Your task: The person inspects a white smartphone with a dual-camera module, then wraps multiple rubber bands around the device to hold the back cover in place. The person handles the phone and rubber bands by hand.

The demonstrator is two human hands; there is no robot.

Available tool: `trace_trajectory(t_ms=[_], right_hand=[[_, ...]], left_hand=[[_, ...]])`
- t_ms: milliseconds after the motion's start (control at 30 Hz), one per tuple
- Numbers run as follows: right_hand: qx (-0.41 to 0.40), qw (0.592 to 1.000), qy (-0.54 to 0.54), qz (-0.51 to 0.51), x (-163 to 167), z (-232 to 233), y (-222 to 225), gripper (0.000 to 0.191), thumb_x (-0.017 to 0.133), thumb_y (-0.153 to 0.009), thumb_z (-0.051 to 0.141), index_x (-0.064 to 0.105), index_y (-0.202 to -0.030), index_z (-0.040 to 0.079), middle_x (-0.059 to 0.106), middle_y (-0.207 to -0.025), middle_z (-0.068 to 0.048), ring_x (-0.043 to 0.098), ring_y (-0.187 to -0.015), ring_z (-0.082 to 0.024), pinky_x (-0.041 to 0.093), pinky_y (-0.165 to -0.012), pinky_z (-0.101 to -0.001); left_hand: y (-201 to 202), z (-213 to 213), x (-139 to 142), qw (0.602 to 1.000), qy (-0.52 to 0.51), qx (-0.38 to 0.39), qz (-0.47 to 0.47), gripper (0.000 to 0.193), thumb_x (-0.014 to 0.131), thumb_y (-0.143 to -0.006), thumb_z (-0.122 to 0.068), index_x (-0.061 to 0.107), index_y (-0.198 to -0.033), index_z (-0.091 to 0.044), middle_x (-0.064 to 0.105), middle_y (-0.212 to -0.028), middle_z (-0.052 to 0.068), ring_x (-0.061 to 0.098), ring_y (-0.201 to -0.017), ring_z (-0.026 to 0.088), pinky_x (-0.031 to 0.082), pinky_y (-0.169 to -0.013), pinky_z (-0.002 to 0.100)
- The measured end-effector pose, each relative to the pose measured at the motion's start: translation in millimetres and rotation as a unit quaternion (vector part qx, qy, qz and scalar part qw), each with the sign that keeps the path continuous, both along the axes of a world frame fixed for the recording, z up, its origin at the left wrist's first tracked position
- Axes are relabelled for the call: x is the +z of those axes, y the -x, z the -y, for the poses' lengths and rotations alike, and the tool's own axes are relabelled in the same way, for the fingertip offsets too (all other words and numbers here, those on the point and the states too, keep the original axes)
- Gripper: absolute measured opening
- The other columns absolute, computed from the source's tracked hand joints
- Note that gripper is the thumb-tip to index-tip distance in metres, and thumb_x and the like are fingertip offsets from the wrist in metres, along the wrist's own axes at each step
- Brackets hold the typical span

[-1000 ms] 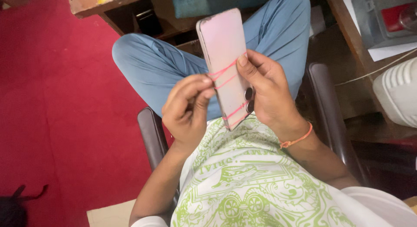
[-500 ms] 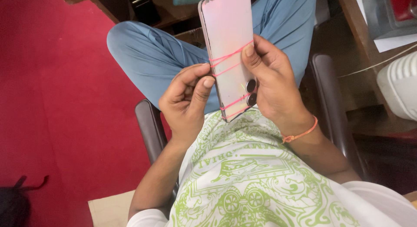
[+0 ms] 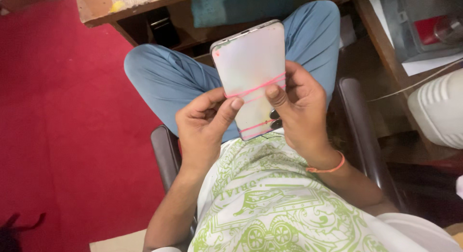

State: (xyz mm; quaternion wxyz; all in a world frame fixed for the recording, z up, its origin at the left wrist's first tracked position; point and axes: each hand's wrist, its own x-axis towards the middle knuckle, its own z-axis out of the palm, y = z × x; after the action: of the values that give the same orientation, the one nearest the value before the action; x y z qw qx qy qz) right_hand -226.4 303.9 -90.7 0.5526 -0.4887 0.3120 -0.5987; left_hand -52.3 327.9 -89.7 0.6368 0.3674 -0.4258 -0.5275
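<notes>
Phone point(image 3: 251, 69) with pink bands, between left hand point(image 3: 205, 122) and right hand point(image 3: 301, 112).

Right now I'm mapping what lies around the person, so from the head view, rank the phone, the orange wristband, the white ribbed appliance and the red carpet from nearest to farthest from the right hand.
1. Phone: held in the right hand.
2. Orange wristband: on that hand's wrist.
3. White ribbed appliance: far right.
4. Red carpet: far left, past the left hand.

phone point(image 3: 251, 73) | pale pink back up, tilted | pink rubber bands point(image 3: 255, 89) across | above lap
</notes>
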Motion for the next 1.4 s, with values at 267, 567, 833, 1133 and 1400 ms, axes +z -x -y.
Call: trace_trajectory(t_ms=[267, 567, 833, 1133, 1400], right_hand=[[0.017, 0.996, -0.01, -0.087, 9.8, -10.1, 2.8, 0.046, 0.074, -0.101, 0.021, 0.062, -0.134, -0.009, 0.069, -0.11, -0.007, 0.061, -0.094, -0.007, 0.051, -0.085, -0.0221], [0.03, 0.985, 0.118, -0.122, 16.7, -28.4, 1.9, 0.064, 0.08, -0.097, 0.004, 0.047, -0.15, -0.01, 0.057, -0.124, -0.007, 0.058, -0.108, -0.011, 0.053, -0.1, -0.0259], [-0.01, 0.985, 0.149, -0.083, 11.0, -27.3, -1.0, 0.054, 0.08, -0.095, -0.004, 0.049, -0.14, -0.005, 0.065, -0.112, -0.009, 0.065, -0.101, -0.01, 0.058, -0.091, -0.0239], [-0.048, 0.975, 0.176, -0.125, 6.4, -28.2, 5.2, 0.047, 0.082, -0.093, -0.005, 0.05, -0.128, -0.004, 0.066, -0.102, -0.011, 0.067, -0.093, -0.01, 0.06, -0.083, -0.024], [-0.045, 0.982, 0.147, -0.106, 4.1, -26.4, 8.7, 0.045, 0.082, -0.093, -0.006, 0.05, -0.124, -0.003, 0.067, -0.099, -0.011, 0.068, -0.091, -0.01, 0.062, -0.081, -0.0243]], left_hand=[[0.4, 4.3, -2.9, 0.995, 0.0, 0.001, -0.101, 0.027, 0.071, -0.103, -0.01, 0.069, -0.121, 0.011, 0.075, -0.108, 0.014, 0.071, -0.094, 0.015, 0.059, -0.088, 0.028], [-14.6, 16.2, -19.6, 0.964, -0.054, -0.123, -0.231, 0.033, 0.065, -0.107, -0.021, 0.065, -0.118, 0.01, 0.074, -0.106, 0.017, 0.073, -0.092, 0.02, 0.06, -0.084, 0.033], [-8.8, 2.6, -6.1, 0.973, -0.026, -0.067, -0.221, 0.034, 0.065, -0.106, -0.02, 0.065, -0.12, 0.011, 0.074, -0.107, 0.016, 0.073, -0.092, 0.019, 0.06, -0.084, 0.031], [-3.0, -2.1, -3.2, 0.974, -0.016, -0.04, -0.224, 0.03, 0.068, -0.106, -0.016, 0.067, -0.119, 0.01, 0.074, -0.105, 0.015, 0.072, -0.09, 0.017, 0.059, -0.084, 0.03], [-1.2, -6.9, -1.1, 0.979, -0.003, -0.019, -0.205, 0.028, 0.069, -0.105, -0.013, 0.068, -0.121, 0.011, 0.074, -0.102, 0.015, 0.071, -0.085, 0.016, 0.059, -0.078, 0.03]])
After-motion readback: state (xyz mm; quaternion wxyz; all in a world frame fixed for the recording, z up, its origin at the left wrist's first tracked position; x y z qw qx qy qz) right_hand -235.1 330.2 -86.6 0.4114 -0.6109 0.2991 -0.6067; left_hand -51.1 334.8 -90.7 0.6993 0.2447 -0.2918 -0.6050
